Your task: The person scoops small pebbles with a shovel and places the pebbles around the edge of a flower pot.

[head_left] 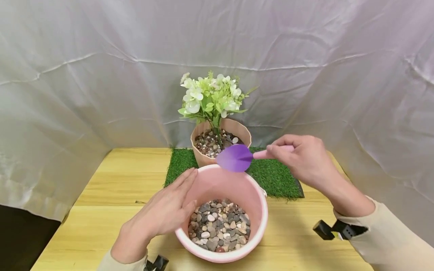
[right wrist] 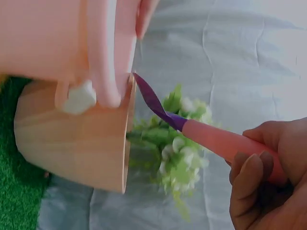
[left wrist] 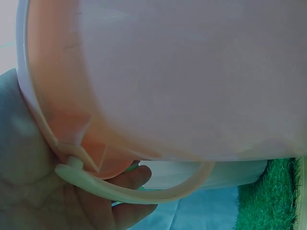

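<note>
A pink bucket (head_left: 262, 222) with pebbles (head_left: 220, 226) in its bottom stands on the table. My left hand (head_left: 162, 207) holds its left rim, thumb over the inside and fingers along the outside, by the pale handle (left wrist: 139, 194). In my right hand (head_left: 306, 158) I grip the pink handle of a small trowel (head_left: 234, 158). Its purple blade is above the bucket's far rim, in front of the flower pot (head_left: 200, 160); no stones show on it. White flowers (head_left: 211, 96) stand in the pot, amid small stones.
Under the pot lies a green artificial grass mat (head_left: 278, 178). The wooden table (head_left: 101, 210) extends to both sides. Grey cloth (head_left: 135, 86) hangs behind and around the table.
</note>
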A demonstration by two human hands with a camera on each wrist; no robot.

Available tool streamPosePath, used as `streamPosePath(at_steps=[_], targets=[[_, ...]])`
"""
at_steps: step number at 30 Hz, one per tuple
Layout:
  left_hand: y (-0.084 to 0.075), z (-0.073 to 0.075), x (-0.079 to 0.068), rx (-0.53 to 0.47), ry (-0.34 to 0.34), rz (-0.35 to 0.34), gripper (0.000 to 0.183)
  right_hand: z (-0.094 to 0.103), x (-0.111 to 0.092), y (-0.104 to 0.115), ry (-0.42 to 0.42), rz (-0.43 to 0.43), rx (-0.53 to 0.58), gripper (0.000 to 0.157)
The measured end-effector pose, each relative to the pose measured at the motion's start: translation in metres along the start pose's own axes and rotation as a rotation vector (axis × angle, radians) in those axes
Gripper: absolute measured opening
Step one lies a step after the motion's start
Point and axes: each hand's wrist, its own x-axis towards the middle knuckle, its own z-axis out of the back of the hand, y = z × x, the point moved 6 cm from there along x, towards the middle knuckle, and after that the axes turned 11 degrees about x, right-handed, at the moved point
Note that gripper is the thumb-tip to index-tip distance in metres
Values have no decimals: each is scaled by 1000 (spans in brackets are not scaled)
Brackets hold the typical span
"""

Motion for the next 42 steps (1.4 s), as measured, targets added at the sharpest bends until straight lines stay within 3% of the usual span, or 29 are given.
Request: streamPosePath(at_steps=[6,10,15,23,27,42], targets=[[0,1,0,1,-10,-3,78,-22,-17,15,85,121,-111,13],[-1,1,0,-1,-8,-4,79,-45,-23,15,160,200,-205,11],[-2,1,-1,0,-12,-6,79,-68,-29,10,221,255,-243,13],[-2,1,-1,-4,-13,-8,78,-87,-33,12,175,447,-324,13],[-2,1,0,-4,-11,-2,79,-94,-35,15,154,523,-349,23],[0,0,0,-15,3,10,80,-109,-39,15,98,497,-480,40]])
